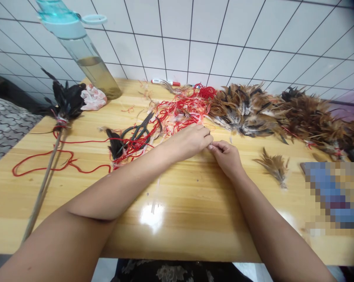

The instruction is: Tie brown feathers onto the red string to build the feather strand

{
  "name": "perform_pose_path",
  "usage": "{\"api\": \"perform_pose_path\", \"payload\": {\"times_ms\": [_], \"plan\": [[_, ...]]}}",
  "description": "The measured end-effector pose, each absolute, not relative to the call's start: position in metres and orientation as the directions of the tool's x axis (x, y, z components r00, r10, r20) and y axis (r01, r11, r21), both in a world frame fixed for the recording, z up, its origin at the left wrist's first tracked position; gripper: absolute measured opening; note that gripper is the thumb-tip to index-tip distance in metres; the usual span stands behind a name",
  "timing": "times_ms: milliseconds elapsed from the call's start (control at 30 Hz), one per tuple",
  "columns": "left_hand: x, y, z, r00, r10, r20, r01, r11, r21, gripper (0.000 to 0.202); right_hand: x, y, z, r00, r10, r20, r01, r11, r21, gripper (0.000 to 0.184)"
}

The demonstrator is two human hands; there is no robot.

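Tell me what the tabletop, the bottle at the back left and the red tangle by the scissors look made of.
Tabletop: wood, likely varnished; grain lines, joined strips and a bright glare patch show. Bottle: clear plastic by the look, pale teal cap; liquid shows through. Red tangle: thin cord or string with paler ribbon-like strips; fibre can't be told.

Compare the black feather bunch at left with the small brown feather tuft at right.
The black feather bunch is bound to a long stick; the brown feather tuft lies loose, without a stick. The black feather bunch is larger and lies far from the right hand; the brown feather tuft lies much nearer to it. Both rest on the wooden table.
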State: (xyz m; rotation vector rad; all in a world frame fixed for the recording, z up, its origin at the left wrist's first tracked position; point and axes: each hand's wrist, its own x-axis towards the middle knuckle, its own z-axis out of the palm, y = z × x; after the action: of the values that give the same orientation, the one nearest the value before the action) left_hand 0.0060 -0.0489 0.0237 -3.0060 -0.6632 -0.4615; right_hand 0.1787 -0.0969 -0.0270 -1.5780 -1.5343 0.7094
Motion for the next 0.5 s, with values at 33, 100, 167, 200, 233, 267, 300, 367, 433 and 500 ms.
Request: {"api": "perform_pose_path", "payload": {"times_ms": [33,100,167,200,233,267,300,367,433,500], "plan": [[0.007,-0.049,0.022,0.871,0.391,0.299,0.407,-0.913,0.008,0.019,0.179,-0.097,-0.027,0.098,0.986,0.138,0.539,0.064,-0.84,0.018],[0.007,-0.049,0.02,0.866,0.375,0.331,0.4,-0.916,-0.01,0.019,0.179,-0.097,-0.028,0.1,0.985,0.143,0.527,0.069,-0.847,0.016],[0.007,-0.046,0.02,0.815,0.4,0.419,0.432,-0.902,0.02,0.018,0.179,-0.097,-0.03,0.135,0.98,0.144,0.474,0.064,-0.878,0.017],[0.006,-0.045,0.021,0.765,0.428,0.482,0.463,-0.885,0.051,0.018,0.179,-0.097,-0.03,0.162,0.977,0.137,0.431,0.055,-0.901,0.018],[0.005,-0.043,0.023,0.697,0.464,0.547,0.5,-0.861,0.094,0.018,0.179,-0.097,-0.03,0.192,0.974,0.123,0.38,0.042,-0.924,0.02],[0.004,-0.041,0.024,0.616,0.508,0.602,0.537,-0.83,0.151,0.019,0.179,-0.097,-0.03,0.222,0.969,0.104,0.325,0.028,-0.945,0.021],[0.003,-0.04,0.025,0.539,0.556,0.633,0.561,-0.797,0.223,0.018,0.179,-0.098,-0.03,0.248,0.965,0.084,0.271,0.014,-0.962,0.023],[0.003,-0.037,0.024,0.457,0.666,0.59,0.555,-0.732,0.396,0.017,0.178,-0.099,-0.028,0.287,0.956,0.058,0.195,0.001,-0.981,0.024],[0.006,-0.036,0.02,0.47,0.767,0.437,0.489,-0.638,0.595,0.015,0.175,-0.1,-0.026,0.306,0.95,0.069,0.184,0.012,-0.983,0.025],[0.012,-0.037,0.014,0.512,0.819,0.259,0.403,-0.496,0.769,0.014,0.173,-0.102,-0.025,0.304,0.946,0.115,0.242,0.04,-0.969,0.024]]}}
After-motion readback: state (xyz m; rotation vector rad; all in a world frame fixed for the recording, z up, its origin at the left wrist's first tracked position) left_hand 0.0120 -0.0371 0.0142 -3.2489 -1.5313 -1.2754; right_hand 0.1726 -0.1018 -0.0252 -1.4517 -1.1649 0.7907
